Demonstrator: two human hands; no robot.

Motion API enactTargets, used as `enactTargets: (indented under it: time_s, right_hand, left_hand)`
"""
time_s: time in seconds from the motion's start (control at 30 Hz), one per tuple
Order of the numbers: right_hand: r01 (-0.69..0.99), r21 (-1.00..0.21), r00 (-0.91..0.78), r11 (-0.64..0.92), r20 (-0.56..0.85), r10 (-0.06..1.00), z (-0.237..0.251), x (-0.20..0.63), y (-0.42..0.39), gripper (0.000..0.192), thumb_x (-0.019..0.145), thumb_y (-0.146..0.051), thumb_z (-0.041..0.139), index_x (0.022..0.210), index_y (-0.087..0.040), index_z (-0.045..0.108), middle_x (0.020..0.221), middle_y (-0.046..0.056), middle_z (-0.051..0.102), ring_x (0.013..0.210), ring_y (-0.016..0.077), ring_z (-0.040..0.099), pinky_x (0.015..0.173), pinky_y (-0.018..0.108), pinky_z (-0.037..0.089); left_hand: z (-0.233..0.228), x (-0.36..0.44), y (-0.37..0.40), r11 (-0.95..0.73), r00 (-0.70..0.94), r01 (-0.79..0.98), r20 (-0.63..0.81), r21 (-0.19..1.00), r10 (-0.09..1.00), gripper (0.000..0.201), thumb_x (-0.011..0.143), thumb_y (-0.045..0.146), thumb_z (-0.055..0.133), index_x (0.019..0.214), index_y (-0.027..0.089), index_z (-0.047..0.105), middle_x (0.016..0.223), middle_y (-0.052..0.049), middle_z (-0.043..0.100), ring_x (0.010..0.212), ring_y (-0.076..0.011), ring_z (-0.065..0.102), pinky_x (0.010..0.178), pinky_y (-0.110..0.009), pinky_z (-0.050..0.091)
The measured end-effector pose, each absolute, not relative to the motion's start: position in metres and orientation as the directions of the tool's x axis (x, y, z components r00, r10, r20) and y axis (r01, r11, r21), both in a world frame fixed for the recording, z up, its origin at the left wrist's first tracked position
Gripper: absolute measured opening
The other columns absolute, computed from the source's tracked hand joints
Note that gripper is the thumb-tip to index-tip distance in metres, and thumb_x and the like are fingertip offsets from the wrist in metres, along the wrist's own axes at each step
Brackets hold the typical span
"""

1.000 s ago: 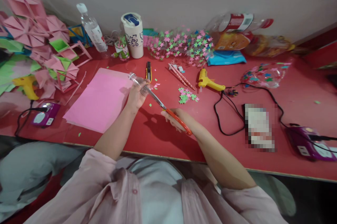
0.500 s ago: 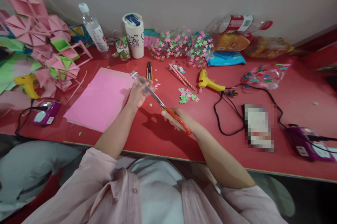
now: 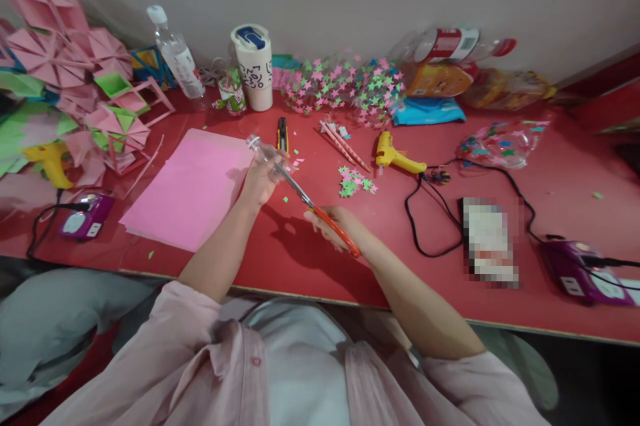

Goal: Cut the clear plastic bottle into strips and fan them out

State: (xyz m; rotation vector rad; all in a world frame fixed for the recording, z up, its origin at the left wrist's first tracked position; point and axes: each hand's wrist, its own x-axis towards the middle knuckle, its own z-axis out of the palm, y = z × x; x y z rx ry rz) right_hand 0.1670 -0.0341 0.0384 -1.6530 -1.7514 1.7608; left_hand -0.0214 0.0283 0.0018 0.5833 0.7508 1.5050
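My left hand grips a small clear plastic bottle piece above the red table. My right hand holds orange-handled scissors, whose metal blades reach up-left to the clear piece at my left hand. A stack of pink paper lies just left of my left hand. Small green and pink paper stars lie scattered to the right of the blades.
A black utility knife, pink sticks, a yellow glue gun with black cable, a white tumbler, water bottle, star-covered bottle, folded paper shapes and purple power strips surround the hands.
Both hands stay almost where they were; the scissors and clear piece shift only slightly, and the view moves a little.
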Motion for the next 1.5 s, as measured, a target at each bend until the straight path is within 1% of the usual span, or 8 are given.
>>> enactTargets:
  time_s: [0.27,0.5,0.77,0.87,0.97,1.13,1.27,1.5]
  right_hand:
    - [0.548,-0.802,-0.403,-0.238,-0.502,0.766,0.037,0.169,-0.033,0.055,0.075,-0.073,0.055,0.066,-0.018,0.052,0.041,-0.009,0.040,0.029,0.0063,0.042,0.037,0.020,0.038]
    - [0.561,-0.779,-0.381,-0.278,-0.542,0.749,0.038,0.167,-0.032,0.053,0.080,-0.070,0.051,0.064,-0.020,0.048,0.037,-0.009,0.037,0.027,0.0060,0.038,0.034,0.020,0.035]
    - [0.571,-0.760,-0.331,-0.311,-0.559,0.760,0.041,0.164,-0.036,0.056,0.074,-0.072,0.058,0.060,-0.020,0.046,0.037,-0.010,0.036,0.025,0.0051,0.036,0.030,0.018,0.030]
    - [0.554,-0.774,-0.332,-0.308,-0.544,0.770,0.040,0.164,-0.036,0.056,0.074,-0.072,0.058,0.060,-0.019,0.045,0.036,-0.010,0.035,0.024,0.0047,0.035,0.029,0.018,0.029]
    - [0.541,-0.781,-0.361,-0.313,-0.552,0.752,0.038,0.165,-0.033,0.055,0.076,-0.071,0.057,0.060,-0.019,0.046,0.034,-0.010,0.035,0.023,0.0055,0.036,0.029,0.018,0.030]
    - [0.501,-0.810,-0.392,-0.304,-0.525,0.755,0.033,0.166,-0.031,0.052,0.082,-0.068,0.051,0.064,-0.019,0.049,0.034,-0.009,0.038,0.025,0.0063,0.039,0.032,0.018,0.036]
    - [0.502,-0.799,-0.366,-0.331,-0.543,0.755,0.032,0.164,-0.032,0.050,0.085,-0.065,0.049,0.065,-0.019,0.048,0.034,-0.010,0.037,0.024,0.0063,0.037,0.030,0.018,0.034]
    - [0.547,-0.769,-0.317,-0.332,-0.557,0.768,0.040,0.161,-0.034,0.048,0.082,-0.062,0.057,0.062,-0.020,0.046,0.035,-0.010,0.037,0.024,0.0061,0.037,0.028,0.018,0.030]
  left_hand:
    - [-0.001,-0.019,0.027,-0.025,-0.036,-0.644,0.002,0.765,0.999,0.022,0.070,0.013,0.071,0.078,0.022,0.053,0.076,0.003,0.066,0.058,-0.0075,0.056,0.055,-0.020,0.042]
    - [-0.005,-0.015,0.026,0.019,0.022,-0.619,-0.006,0.785,1.000,0.023,0.070,0.016,0.073,0.079,0.023,0.054,0.081,0.002,0.066,0.061,-0.0084,0.058,0.058,-0.022,0.045]
    - [-0.008,-0.017,0.028,-0.013,0.041,-0.637,0.050,0.771,0.998,0.024,0.068,0.019,0.076,0.080,0.023,0.054,0.080,0.003,0.067,0.058,-0.0079,0.058,0.050,-0.020,0.042]
    - [-0.009,-0.019,0.028,-0.024,0.046,-0.644,0.070,0.765,0.996,0.026,0.068,0.019,0.076,0.081,0.023,0.054,0.080,0.003,0.067,0.059,-0.0078,0.058,0.052,-0.020,0.044]
    - [-0.009,-0.018,0.029,-0.037,0.033,-0.629,0.074,0.776,0.997,0.027,0.067,0.019,0.076,0.082,0.022,0.053,0.081,0.003,0.068,0.062,-0.0077,0.059,0.056,-0.020,0.046]
    - [-0.008,-0.013,0.026,-0.006,0.077,-0.566,0.060,0.824,0.995,0.031,0.065,0.021,0.077,0.083,0.022,0.051,0.078,0.003,0.066,0.060,-0.0085,0.057,0.054,-0.021,0.042]
    - [-0.008,-0.010,0.025,0.014,0.083,-0.566,0.041,0.824,0.996,0.032,0.066,0.021,0.077,0.083,0.022,0.049,0.079,0.004,0.065,0.059,-0.0080,0.057,0.054,-0.022,0.040]
    - [-0.008,-0.010,0.025,0.005,0.092,-0.587,0.060,0.810,0.994,0.032,0.066,0.020,0.076,0.083,0.022,0.049,0.080,0.004,0.066,0.059,-0.0082,0.057,0.055,-0.022,0.041]
